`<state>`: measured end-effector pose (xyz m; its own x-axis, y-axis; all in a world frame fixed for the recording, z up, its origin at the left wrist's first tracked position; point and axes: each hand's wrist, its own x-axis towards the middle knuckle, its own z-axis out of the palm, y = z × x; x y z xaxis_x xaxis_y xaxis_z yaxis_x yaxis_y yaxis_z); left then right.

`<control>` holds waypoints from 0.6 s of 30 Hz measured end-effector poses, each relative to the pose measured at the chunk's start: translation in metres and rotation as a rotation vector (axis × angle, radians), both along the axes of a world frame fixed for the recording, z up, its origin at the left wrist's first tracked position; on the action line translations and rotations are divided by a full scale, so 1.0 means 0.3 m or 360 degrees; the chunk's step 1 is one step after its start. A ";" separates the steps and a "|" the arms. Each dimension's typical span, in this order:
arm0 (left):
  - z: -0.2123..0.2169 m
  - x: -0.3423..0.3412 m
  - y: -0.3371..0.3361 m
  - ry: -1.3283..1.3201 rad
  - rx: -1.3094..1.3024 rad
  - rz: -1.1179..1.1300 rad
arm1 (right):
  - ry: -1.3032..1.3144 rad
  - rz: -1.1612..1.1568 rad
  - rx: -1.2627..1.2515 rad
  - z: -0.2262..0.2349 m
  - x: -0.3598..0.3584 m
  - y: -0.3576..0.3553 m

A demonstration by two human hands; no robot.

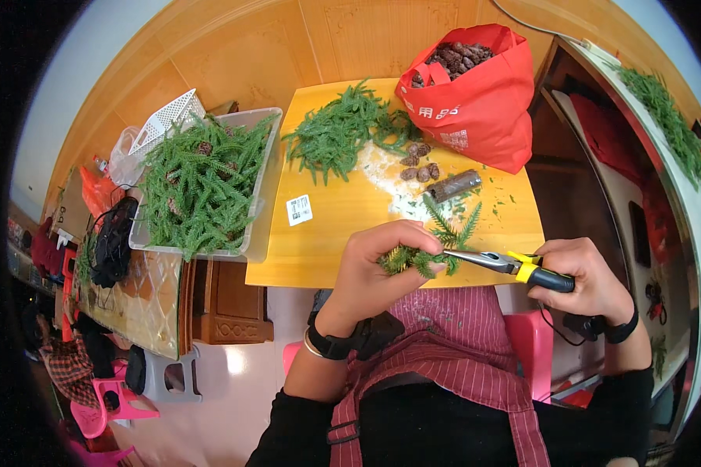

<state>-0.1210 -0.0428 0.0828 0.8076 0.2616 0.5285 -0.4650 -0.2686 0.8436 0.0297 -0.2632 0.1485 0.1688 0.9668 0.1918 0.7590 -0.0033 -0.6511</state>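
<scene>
A green artificial pine sprig (453,226) is pinched between the fingers of my left hand (389,253), above the table's near edge. My right hand (588,272) is closed round the yellow and black handles of long-nose pliers (487,261). The pliers' jaw tips reach the base of the sprig, right beside my left thumb. Whether they grip a stem or wire there is too small to tell. Beyond my hands, several brown pine cones (420,171) and a dark brown cylinder, perhaps a roll of wire or tape (454,187), lie on the yellow table (335,245).
A red bag (475,117) full of pine cones stands at the back right. Loose green sprigs (343,128) lie at the back left, near white powder (389,175) and a white label (298,210). Left of the table, a clear bin (265,187) holds finished-looking green sprigs with cones.
</scene>
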 end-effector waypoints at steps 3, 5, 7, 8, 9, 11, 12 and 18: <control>-0.002 0.007 0.007 -0.0036 0.0060 -0.0006 | 0.0095 0.0049 -0.0187 0.017 0.010 -0.005; -0.005 0.009 0.010 -0.0074 0.0127 -0.0020 | 0.0245 0.0112 -0.0314 0.013 0.021 -0.014; -0.008 0.011 0.010 -0.0096 0.0144 -0.0043 | 0.0387 0.0176 -0.0414 0.012 0.036 -0.016; -0.008 0.013 0.011 -0.0095 0.0144 -0.0046 | 0.0528 0.0239 -0.0513 0.011 0.043 -0.017; -0.007 0.016 0.012 -0.0117 0.0155 -0.0078 | 0.0530 0.0237 -0.0513 0.009 0.048 -0.018; 0.001 0.018 0.010 -0.0142 0.0169 -0.0113 | 0.0712 0.0334 -0.0652 0.008 0.056 -0.020; 0.005 0.019 0.005 -0.0181 0.0185 -0.0104 | 0.0713 0.0330 -0.0649 0.008 0.062 -0.023; 0.001 0.020 0.002 -0.0248 0.0217 -0.0125 | 0.1047 0.0485 -0.0886 -0.012 0.088 -0.010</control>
